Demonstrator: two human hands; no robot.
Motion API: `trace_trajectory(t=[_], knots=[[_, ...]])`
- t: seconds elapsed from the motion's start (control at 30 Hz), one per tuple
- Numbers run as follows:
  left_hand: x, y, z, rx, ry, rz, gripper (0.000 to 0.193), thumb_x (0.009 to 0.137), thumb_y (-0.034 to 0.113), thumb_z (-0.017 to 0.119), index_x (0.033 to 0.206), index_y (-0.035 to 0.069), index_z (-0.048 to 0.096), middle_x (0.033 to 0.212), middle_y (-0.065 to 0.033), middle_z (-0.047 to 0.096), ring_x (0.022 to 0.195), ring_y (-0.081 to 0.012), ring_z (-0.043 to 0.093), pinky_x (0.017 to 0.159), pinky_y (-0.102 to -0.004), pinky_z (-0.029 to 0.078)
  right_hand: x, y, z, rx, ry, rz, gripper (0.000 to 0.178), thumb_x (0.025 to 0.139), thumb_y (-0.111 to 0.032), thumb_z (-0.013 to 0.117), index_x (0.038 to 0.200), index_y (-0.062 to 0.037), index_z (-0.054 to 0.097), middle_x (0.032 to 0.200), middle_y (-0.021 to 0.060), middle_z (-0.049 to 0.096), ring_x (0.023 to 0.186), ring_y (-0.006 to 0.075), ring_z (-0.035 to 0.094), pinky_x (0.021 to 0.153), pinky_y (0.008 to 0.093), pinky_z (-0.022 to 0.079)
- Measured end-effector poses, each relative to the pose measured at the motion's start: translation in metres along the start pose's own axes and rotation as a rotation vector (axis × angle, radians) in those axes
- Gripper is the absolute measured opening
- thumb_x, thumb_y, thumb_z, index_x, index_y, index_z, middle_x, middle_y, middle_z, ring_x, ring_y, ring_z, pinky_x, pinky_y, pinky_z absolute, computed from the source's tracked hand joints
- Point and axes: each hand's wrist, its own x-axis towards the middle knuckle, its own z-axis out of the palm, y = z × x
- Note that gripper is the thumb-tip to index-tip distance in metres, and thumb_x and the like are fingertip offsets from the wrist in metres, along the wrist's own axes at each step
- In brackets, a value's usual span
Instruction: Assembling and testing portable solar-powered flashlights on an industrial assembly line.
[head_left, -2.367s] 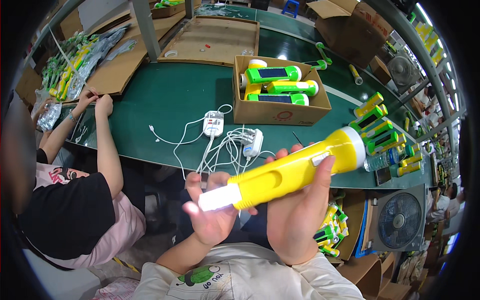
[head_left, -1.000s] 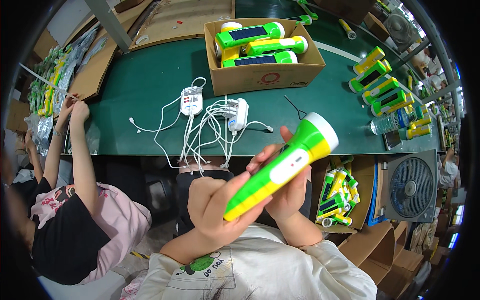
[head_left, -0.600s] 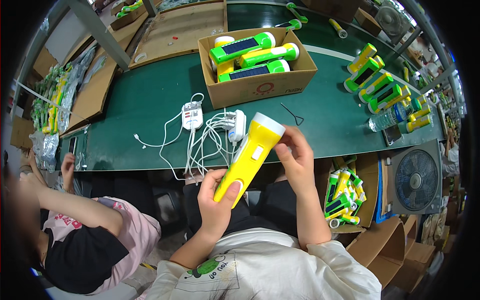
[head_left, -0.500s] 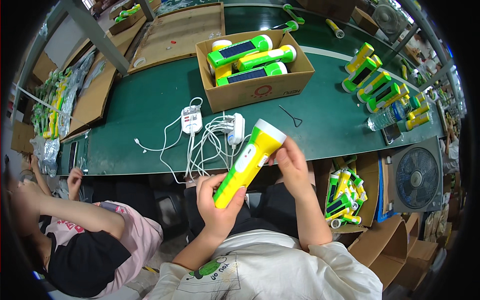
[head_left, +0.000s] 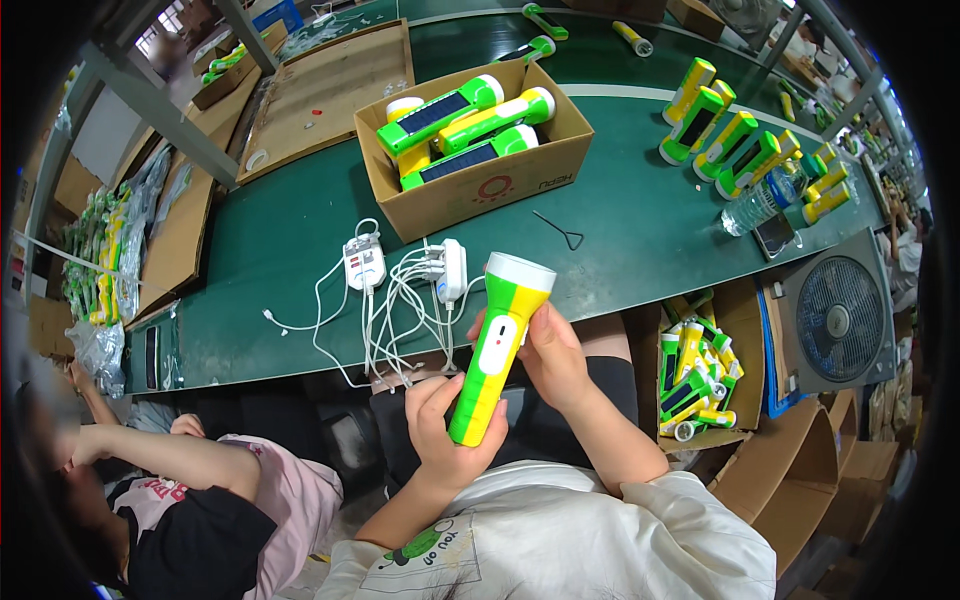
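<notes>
I hold a yellow and green flashlight (head_left: 497, 350) over my lap, its wide head pointing up toward the table edge. My left hand (head_left: 440, 432) grips the green tail end. My right hand (head_left: 551, 352) wraps the upper body from the right side. Just beyond the head, white chargers and tangled white cables (head_left: 400, 290) lie on the green table (head_left: 260, 270). Farther back stands a cardboard box (head_left: 470, 190) with several green and yellow flashlights inside.
More flashlights (head_left: 720, 130) stand upright at the table's right, beside a water bottle (head_left: 760, 200). A box of flashlights (head_left: 700, 375) and a fan (head_left: 835, 320) sit at my right. Another person in a pink and black shirt (head_left: 200, 500) sits to my left. Flat cardboard trays (head_left: 320, 90) lie further back.
The flashlight came down from a raised, tilted hold to a lower, more upright hold over my lap. The person on the left lowered both arms from the table.
</notes>
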Motion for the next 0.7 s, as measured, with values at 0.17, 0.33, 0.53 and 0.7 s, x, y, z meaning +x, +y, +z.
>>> trace_trajectory(t=[0.17, 0.33, 0.53, 0.7], knots=[[0.004, 0.001, 0.003, -0.176, -0.119, -0.093, 0.058, 0.067, 0.013, 0.076, 0.114, 0.0, 0.045, 0.102, -0.0154, 0.049, 0.088, -0.0243, 0.05, 0.077, -0.0321, 0.043, 0.001, -0.002, 0.015, 0.558, 0.063, 0.138, 0.058, 0.095, -0.053, 0.032, 0.117, -0.0014, 0.045, 0.093, 0.0136, 0.057, 0.086, 0.024, 0.059, 0.079, 0.0373, 0.048], [0.032, -0.025, -0.003, -0.067, 0.049, -0.208, 0.014, 0.074, -0.001, 0.065, 0.087, 0.0, 0.06, 0.075, -0.0079, 0.057, 0.063, -0.0182, 0.051, 0.059, -0.0272, 0.043, 0.003, -0.007, 0.004, 0.541, 0.274, 0.185, 0.054, 0.097, -0.052, 0.029, 0.107, -0.0025, 0.049, 0.085, 0.0102, 0.054, 0.075, 0.0226, 0.059, 0.073, 0.0375, 0.049], [0.055, -0.052, 0.005, 0.175, -0.129, 0.079, 0.01, 0.072, 0.001, 0.069, 0.078, 0.002, 0.061, 0.071, -0.0065, 0.056, 0.062, -0.0207, 0.054, 0.057, -0.0315, 0.042, 0.0, -0.029, -0.017, 0.829, 0.146, 0.128, 0.061, 0.097, -0.05, 0.029, 0.14, -0.0065, 0.029, 0.079, 0.0053, 0.045, 0.057, 0.0149, 0.044, 0.047, 0.0271, 0.042], [0.067, -0.041, 0.049, 0.281, -0.422, 0.352, 0.043, 0.071, 0.004, 0.063, 0.114, 0.007, 0.06, 0.116, -0.0065, 0.055, 0.112, -0.0291, 0.048, 0.096, -0.0437, 0.037, 0.0, -0.037, -0.019, 0.907, 0.07, -0.163, 0.057, 0.095, -0.052, 0.029, 0.127, -0.0054, 0.04, 0.074, 0.0075, 0.042, 0.05, 0.0157, 0.041, 0.04, 0.026, 0.039]])
